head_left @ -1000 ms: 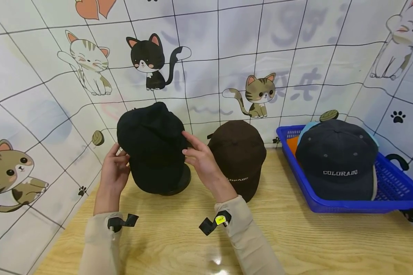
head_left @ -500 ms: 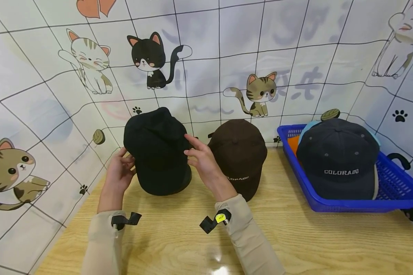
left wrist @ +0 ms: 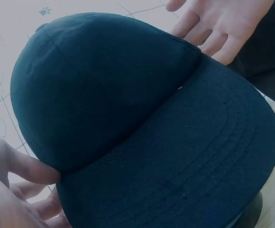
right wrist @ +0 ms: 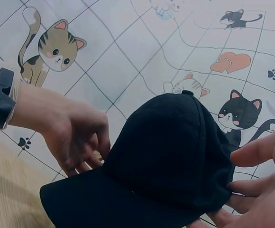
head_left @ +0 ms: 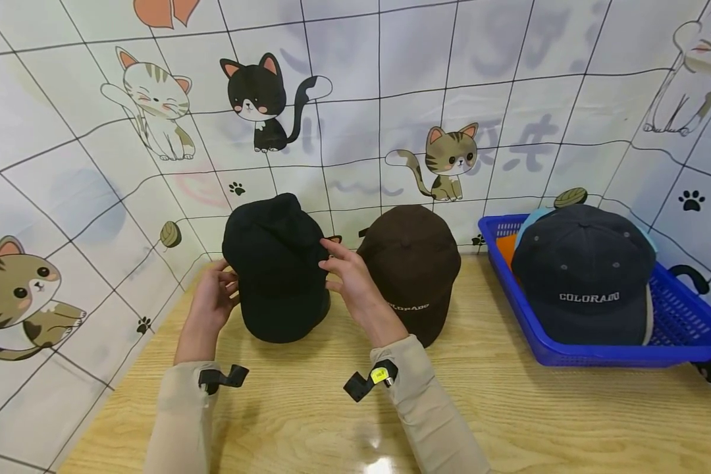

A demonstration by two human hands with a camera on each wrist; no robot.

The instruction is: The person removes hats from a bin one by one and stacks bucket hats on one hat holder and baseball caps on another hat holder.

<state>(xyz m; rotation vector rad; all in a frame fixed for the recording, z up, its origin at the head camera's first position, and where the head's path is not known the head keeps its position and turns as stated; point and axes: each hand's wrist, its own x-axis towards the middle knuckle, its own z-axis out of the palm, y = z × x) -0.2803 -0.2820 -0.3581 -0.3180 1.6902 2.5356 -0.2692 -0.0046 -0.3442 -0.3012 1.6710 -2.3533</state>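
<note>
A black cap [head_left: 275, 263] sits over a dark round stand [left wrist: 254, 213], most of which it hides, and its brim points toward me. At its left edge my left hand [head_left: 209, 299] holds it: the thumb lies by the brim joint and the fingers go partly behind the cap in the left wrist view. My right hand [head_left: 355, 283] touches the opposite side with fairly straight fingertips. Seen from the right wrist, those fingers [right wrist: 251, 154] rest along the crown's edge. Beside my right hand stands a brown cap [head_left: 409, 257] with white lettering.
On the right of the wooden table [head_left: 308, 421] is a blue plastic basket [head_left: 687, 322]. It holds a dark navy cap [head_left: 583, 263] lettered COLORADO, with light blue and orange pieces behind it. A cat-print wall covering [head_left: 355, 99] closes off the back and sides.
The black cap has come down and slightly right, covering more of the stand. My left hand has shifted right with it; my right hand has barely moved.
</note>
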